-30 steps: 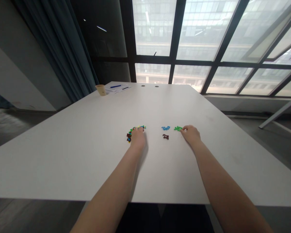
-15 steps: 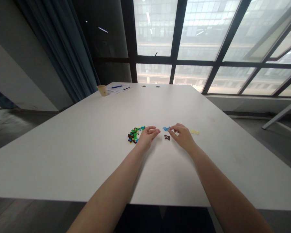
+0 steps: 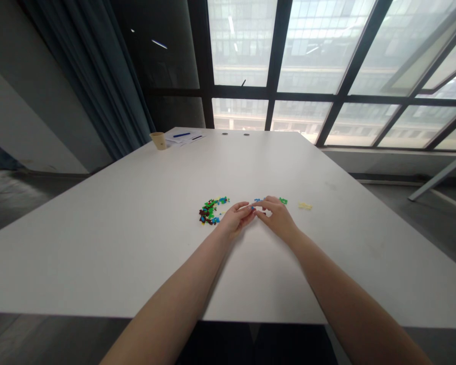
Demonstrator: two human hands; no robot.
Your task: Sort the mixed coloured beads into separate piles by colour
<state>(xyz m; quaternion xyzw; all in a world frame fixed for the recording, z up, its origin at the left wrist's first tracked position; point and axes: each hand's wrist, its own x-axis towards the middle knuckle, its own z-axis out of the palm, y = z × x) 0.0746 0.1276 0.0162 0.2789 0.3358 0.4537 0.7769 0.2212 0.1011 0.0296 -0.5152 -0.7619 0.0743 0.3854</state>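
On the white table (image 3: 117, 243), my left hand (image 3: 236, 218) and my right hand (image 3: 275, 219) meet at the fingertips. A tiny blue piece (image 3: 253, 208) sits between them, pinched by my left thumb and forefinger. My right fingers touch that spot, but I cannot tell if they grip it. Left of my left hand lies a mixed pile of small green, blue, brown and yellow plastic pieces (image 3: 213, 210). Beyond my right hand are blue bits (image 3: 257, 200), green bits (image 3: 283, 201) and, further right, pale yellow bits (image 3: 305, 206). The brown cluster is hidden behind my right hand.
At the table's far end stand a tan paper cup (image 3: 159, 141) and white papers (image 3: 186, 137) with a blue pen (image 3: 181, 135). Large windows fill the back, a dark curtain hangs at left, and the table's near edge runs below my forearms.
My hands have moved toward each other and now meet at the fingertips. The brown cluster has gone from view behind my right hand, and the green bits show beyond it.
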